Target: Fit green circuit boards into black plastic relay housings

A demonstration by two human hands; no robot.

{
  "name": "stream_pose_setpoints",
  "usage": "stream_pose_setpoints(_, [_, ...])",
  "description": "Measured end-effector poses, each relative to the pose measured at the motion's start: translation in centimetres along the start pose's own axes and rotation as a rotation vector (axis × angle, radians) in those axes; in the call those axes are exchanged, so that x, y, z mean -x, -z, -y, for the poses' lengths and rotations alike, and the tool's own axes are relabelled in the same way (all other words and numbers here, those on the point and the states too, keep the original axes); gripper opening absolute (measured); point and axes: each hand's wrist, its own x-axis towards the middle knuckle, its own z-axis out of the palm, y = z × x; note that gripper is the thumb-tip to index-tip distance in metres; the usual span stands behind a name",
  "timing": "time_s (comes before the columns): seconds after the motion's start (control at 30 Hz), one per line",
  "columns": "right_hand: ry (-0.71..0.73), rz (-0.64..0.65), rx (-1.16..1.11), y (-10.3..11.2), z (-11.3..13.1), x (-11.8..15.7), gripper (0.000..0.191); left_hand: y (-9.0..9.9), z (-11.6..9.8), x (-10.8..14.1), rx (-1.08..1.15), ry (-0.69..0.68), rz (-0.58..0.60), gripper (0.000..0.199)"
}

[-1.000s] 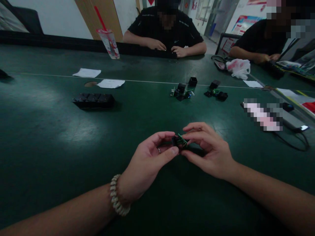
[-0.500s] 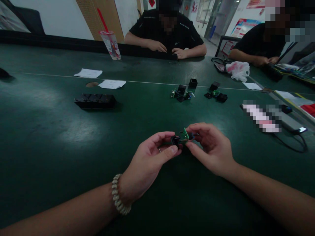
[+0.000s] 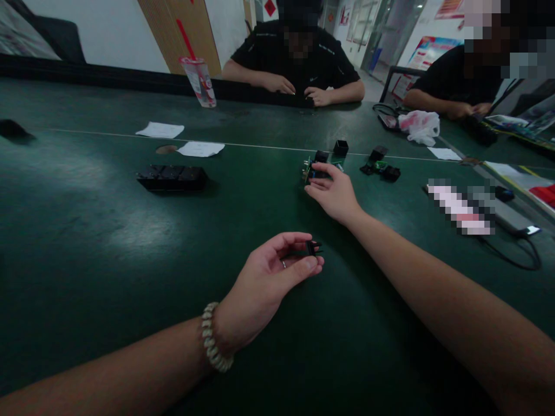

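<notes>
1. Bracelet (image 3: 212,341) of pale beads circles the left wrist, above the dark green table (image 3: 269,375).
2. The left hand (image 3: 266,277), a ring (image 3: 284,264) on one finger, pinches a small black part (image 3: 311,248) between thumb and fingers; thin dark prongs point from the part toward the right.
3. The right hand (image 3: 336,195) reaches farther out over the table, thumb and index finger a little apart, at a small green circuit board (image 3: 306,172). Whether the fingertips grip the board or only rest by it, I cannot tell.
4. Off to the right lie a pixelated flat object (image 3: 459,211), a grey slab (image 3: 511,216) and a looping black cable (image 3: 535,257).
5. Well to the left, a long black block (image 3: 173,178) with a sectioned top sits on the table.
6. Just beyond the right hand's fingers are a black piece (image 3: 321,156) and a black cube (image 3: 341,148). To their right, a second cluster holds another cube (image 3: 378,153), a bit of green board (image 3: 380,166) and a rounded black piece (image 3: 392,173).
7. Two white papers (image 3: 202,149) lie beyond the block.
8. Farther back stand a cup (image 3: 199,84) with a red straw (image 3: 185,39) and, to the right, a crumpled plastic bag (image 3: 419,126).
9. Across the table sit two people in black shirts (image 3: 260,53).
</notes>
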Motion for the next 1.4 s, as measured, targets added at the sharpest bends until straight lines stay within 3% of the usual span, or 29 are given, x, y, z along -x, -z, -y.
stream_pose_setpoints(0.07, [0.129, 0.005, 0.118, 0.8, 0.1, -0.2, 0.042, 0.1, 0.1, 0.0, -0.005, 0.000, 0.007, 0.031])
stream_pose_setpoints(0.13, [0.333, -0.025, 0.388, 2.4, 0.1, -0.5, 0.036, 0.2, 0.2, -0.1, -0.009, 0.000, 0.016, 0.031])
stream_pose_setpoints(0.2, [0.412, -0.135, 0.583, 4.5, -0.3, -1.1, 0.029, 0.3, 0.3, -0.1, -0.006, -0.003, 0.027, 0.032])
stream_pose_setpoints(0.27, [0.377, -0.220, 0.644, 6.9, -1.0, -2.1, 0.030, 0.3, 0.4, -0.2, -0.001, -0.009, 0.037, 0.033])
stream_pose_setpoints(0.33, [0.205, -0.315, 0.851, 9.1, -2.0, -3.3, 0.036, 0.4, 0.4, -0.2, 0.002, -0.011, 0.042, 0.034])
stream_pose_setpoints(0.4, [0.038, -0.329, 0.954, 10.6, -3.0, -4.2, 0.035, 0.3, 0.3, -0.2, 0.005, -0.011, 0.044, 0.034])
stream_pose_setpoints(0.5, [-0.028, -0.340, 0.945, 11.6, -3.9, -5.0, 0.028, 0.3, 0.2, -0.1, 0.010, -0.009, 0.042, 0.033])
stream_pose_setpoints(0.8, [0.013, -0.370, 0.708, 11.3, -2.4, -3.8, 0.021, 0.4, 0.3, -0.2, 0.004, -0.013, 0.058, 0.036])
stream_pose_setpoints(0.97, [0.040, -0.325, 0.413, 9.5, -1.5, -1.1, 0.017, 0.4, 0.2, -0.1, 0.012, -0.018, 0.050, 0.035])
stream_pose_setpoints(1.2, [-0.072, -0.065, -0.050, 7.1, 1.3, 7.3, 0.029, 0.5, 0.4, -0.3, 0.010, -0.019, 0.031, 0.034])
stream_pose_setpoints(1.3, [-0.323, 0.115, -0.472, 6.5, 2.9, 9.7, 0.022, 0.4, 0.4, -0.3, 0.012, -0.020, 0.020, 0.032])
stream_pose_setpoints(1.4, [-0.459, 0.255, -0.676, 6.0, 3.8, 10.3, 0.026, 0.4, 0.3, -0.4, 0.005, -0.021, 0.026, 0.029])
